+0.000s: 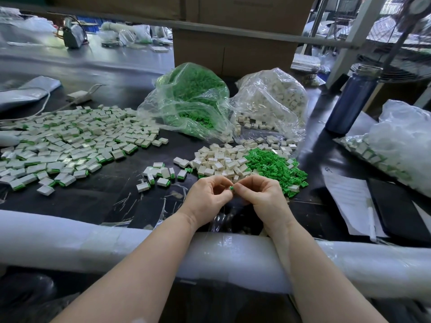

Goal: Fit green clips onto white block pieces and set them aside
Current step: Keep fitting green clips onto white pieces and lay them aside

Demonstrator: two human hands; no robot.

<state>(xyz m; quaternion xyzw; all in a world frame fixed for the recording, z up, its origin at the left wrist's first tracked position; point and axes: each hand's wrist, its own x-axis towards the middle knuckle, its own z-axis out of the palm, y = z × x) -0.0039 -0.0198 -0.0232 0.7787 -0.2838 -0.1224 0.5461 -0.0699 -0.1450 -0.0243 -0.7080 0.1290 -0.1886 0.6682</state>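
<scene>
My left hand (207, 197) and my right hand (261, 197) meet fingertip to fingertip just above the black table near its front edge. Between them they pinch a small green clip (231, 188); whether a white block is hidden inside the curled fingers I cannot tell. Just beyond the hands lies a heap of bare white blocks (219, 162), with a heap of loose green clips (272, 166) to its right. A few fitted pieces (161, 174) lie to the left of the hands, and a wide spread of fitted pieces (67, 141) covers the left of the table.
An open plastic bag of green clips (191, 99) and one of white blocks (272, 101) stand at the back. A dark blue bottle (352, 99), a bag of fitted pieces (394, 148), papers (347, 197) and a black tablet (396, 208) lie right. A foam-wrapped rail (70, 238) edges the table.
</scene>
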